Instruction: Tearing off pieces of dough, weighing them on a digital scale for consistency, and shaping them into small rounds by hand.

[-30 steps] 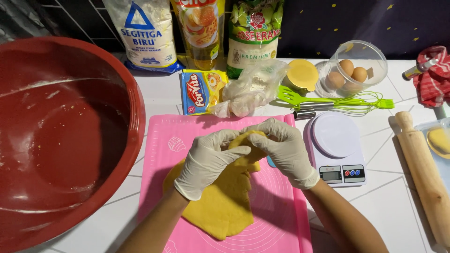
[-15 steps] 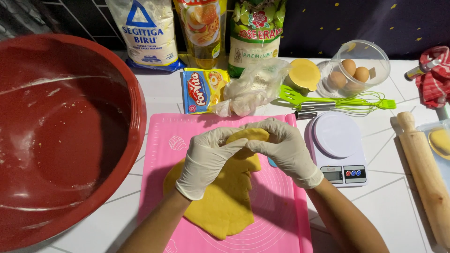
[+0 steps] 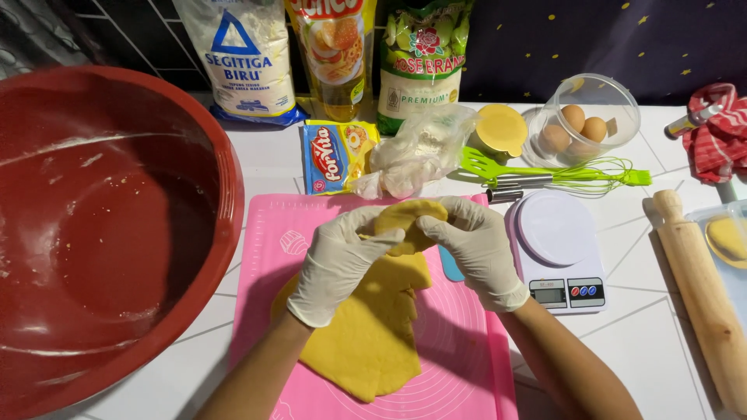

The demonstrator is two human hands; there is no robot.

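I watch both gloved hands pinch the far end of a yellow dough sheet [image 3: 373, 334] over the pink mat [image 3: 459, 350] at the worktop's middle. The left hand [image 3: 338, 264] and right hand [image 3: 475, 249] each keep a narrow grip, holding the folded dough edge between them. A large red bowl [image 3: 101, 233] fills the left edge; a white kitchen scale [image 3: 556, 249] sits just right of the mat, a wooden rolling pin [image 3: 700, 288] near the right edge.
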